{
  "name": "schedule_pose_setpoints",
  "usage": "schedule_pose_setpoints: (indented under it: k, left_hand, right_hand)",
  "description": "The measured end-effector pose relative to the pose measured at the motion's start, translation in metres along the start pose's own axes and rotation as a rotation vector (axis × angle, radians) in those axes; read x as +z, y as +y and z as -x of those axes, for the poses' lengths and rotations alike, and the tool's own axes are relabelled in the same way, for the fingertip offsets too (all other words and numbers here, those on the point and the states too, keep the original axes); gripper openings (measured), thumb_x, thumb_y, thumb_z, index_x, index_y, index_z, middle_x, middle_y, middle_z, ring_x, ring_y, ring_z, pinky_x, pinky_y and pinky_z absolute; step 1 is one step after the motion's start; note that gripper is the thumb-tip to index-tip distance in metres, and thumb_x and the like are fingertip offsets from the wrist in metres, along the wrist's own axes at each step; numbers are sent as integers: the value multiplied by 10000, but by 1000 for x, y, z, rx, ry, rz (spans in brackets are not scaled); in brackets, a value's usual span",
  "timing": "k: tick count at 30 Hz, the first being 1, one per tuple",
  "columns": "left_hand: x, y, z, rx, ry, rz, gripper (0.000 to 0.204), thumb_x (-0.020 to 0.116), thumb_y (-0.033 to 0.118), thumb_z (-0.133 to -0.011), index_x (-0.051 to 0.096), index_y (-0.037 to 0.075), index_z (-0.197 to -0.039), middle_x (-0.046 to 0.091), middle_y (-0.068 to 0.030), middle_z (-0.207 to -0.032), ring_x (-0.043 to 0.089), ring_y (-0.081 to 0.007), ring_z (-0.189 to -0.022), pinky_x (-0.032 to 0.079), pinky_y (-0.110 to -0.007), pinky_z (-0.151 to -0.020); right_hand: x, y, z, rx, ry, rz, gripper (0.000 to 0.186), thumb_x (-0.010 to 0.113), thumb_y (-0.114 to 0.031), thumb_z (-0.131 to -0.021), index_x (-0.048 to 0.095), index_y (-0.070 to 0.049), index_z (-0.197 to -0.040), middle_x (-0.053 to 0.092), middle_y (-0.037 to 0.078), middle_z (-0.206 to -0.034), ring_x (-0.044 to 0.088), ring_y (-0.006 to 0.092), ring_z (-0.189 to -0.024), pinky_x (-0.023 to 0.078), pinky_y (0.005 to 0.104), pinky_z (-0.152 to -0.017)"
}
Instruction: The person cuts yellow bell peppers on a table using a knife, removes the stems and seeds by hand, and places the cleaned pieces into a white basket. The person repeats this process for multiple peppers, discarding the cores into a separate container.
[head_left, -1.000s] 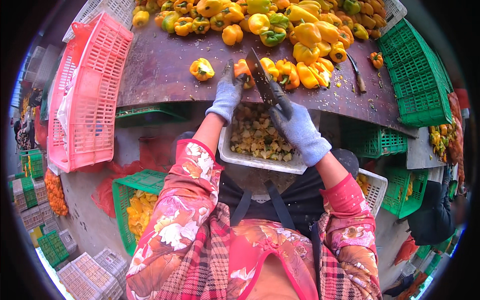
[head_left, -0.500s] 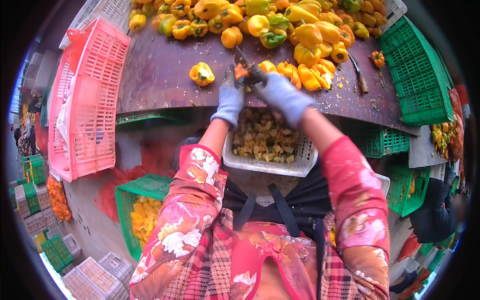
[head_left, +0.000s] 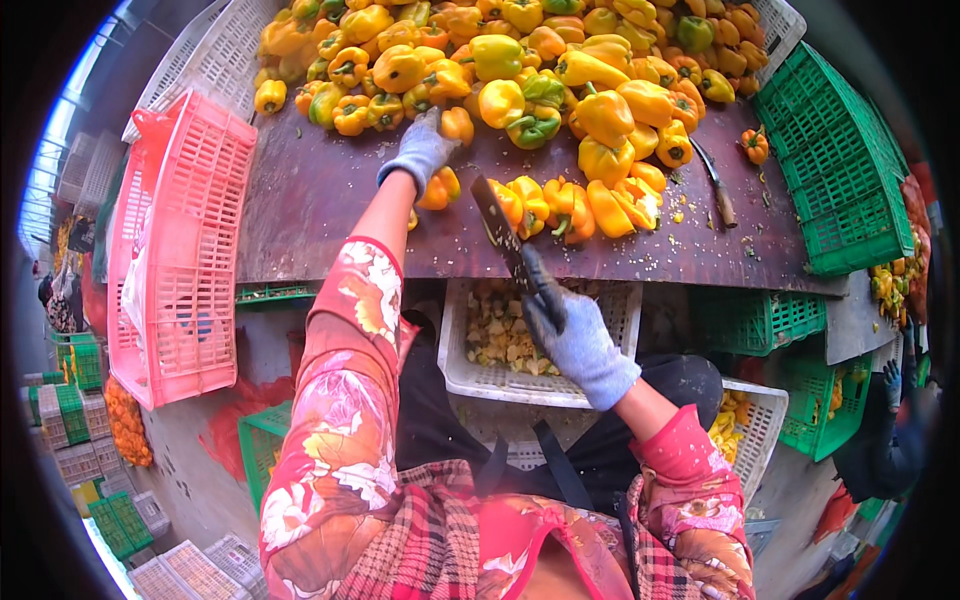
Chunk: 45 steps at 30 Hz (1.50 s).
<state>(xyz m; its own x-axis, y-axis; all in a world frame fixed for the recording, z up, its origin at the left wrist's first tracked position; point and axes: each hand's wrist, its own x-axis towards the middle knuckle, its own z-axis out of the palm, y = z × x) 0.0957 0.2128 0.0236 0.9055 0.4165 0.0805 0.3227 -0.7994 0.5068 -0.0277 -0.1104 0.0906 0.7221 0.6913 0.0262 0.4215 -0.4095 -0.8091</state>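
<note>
My left hand [head_left: 420, 146], in a grey-blue glove with dark fingertips, reaches to the pepper pile, fingers curled against a yellow-orange pepper [head_left: 457, 126]. Below it lies an orange pepper [head_left: 439, 189], with another partly hidden behind my wrist. My gloved right hand [head_left: 575, 335] grips a dark broad-bladed knife [head_left: 497, 216] pointing up and left over the board’s front edge [head_left: 700, 272]. A row of yellow peppers [head_left: 566, 210] lies right of the blade. Beneath my right hand is a white crate [head_left: 455, 375] of pepper trimmings.
A second knife [head_left: 722, 205] lies at right. Pink crate [head_left: 175, 260] at left, green crate [head_left: 830, 160] at right. More crates sit below, including a green one [head_left: 260, 450] and white one [head_left: 760, 440] with peppers. A co-worker’s gloved hand [head_left: 892, 385] shows at far right.
My left hand has left the orange pepper on the board and moved up to the pile. My right hand has drawn the knife down toward me. The view has shifted, lowering the board in frame.
</note>
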Motion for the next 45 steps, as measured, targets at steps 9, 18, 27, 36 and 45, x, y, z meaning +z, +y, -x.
schedule_pose_setpoints:
  k: [9, 18, 27, 36, 45]
  left_hand:
    - [-56, -1, 26, -375, -222, 1537, 398, 679, 275, -818, 577, 43, -1124, 644, -119, -1035, 639, -256, -848, 544, -364, -712]
    - [-54, 26, 165, -725, -217, 1569, 425, 643, 338, -850, 522, 75, -1161, 627, -147, -957, 619, -286, -759, 517, -329, -605]
    - [0, 25, 172, -753, -247, 1191, 431, 704, 367, -796, 625, 15, -1032, 619, -93, -765, 570, -172, -569, 484, -293, -544]
    - [8, 10, 179, -277, 140, 1069, 272, 651, 96, -850, 620, -9, -1099, 654, -68, -999, 580, -112, -884, 473, -242, -793]
    - [-4, 29, 189, -407, 88, 1112, 292, 705, 114, -811, 631, 21, -1078, 642, -28, -927, 565, -108, -772, 472, -232, -682]
  right_hand:
    - [11, 31, -11, -44, -112, 48, 570, 550, -186, -856, 359, -151, -1392, 596, 261, -796, 585, 432, -749, 460, 488, -653]
    - [14, 20, -33, 166, 47, -243, 562, 582, -113, -884, 388, -183, -1407, 584, 16, -807, 479, 69, -717, 458, 248, -662]
    - [-10, -1, 18, 158, 29, -67, 546, 565, -211, -870, 386, -196, -1385, 603, 263, -886, 601, 423, -831, 470, 424, -701]
    - [6, 13, 20, 139, 25, -97, 569, 574, -198, -861, 374, -195, -1394, 597, 268, -849, 593, 428, -812, 469, 423, -687]
    - [9, -11, 28, -77, 56, 118, 466, 563, -181, -853, 471, -114, -1306, 606, 246, -820, 590, 420, -758, 469, 474, -660]
